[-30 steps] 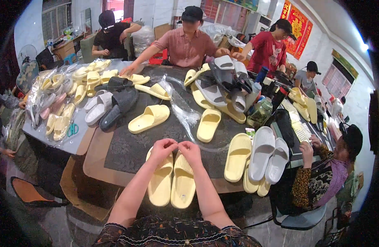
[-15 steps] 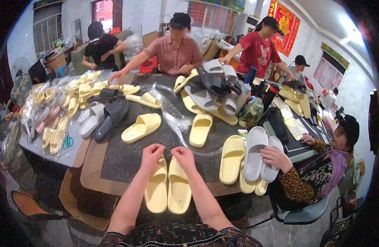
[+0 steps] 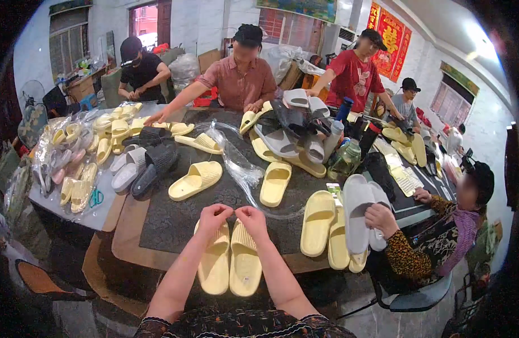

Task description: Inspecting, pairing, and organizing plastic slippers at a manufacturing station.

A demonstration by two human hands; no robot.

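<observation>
My left hand and my right hand are both closed in a pinch, their fingertips almost meeting. Anything between the fingertips is too small to make out. Beneath them, a yellow slipper and its mate, another yellow slipper, lie side by side over the table's near edge, heels toward me. My wrists pass beside their ribbed straps and partly cover them. Beyond my hands, a single yellow slipper and a strip of clear plastic bags lie on the dark table top.
At right, a co-worker's hand holds grey slippers over yellow ones. A pile of slippers and a bottle stand farther back. Bagged slippers and teal scissors lie at left. Other people work around the table.
My hands have come closer together, from slightly apart to fingertips nearly touching. The co-worker's hand at right has shifted on the grey slippers. The slippers before me stay in place.
</observation>
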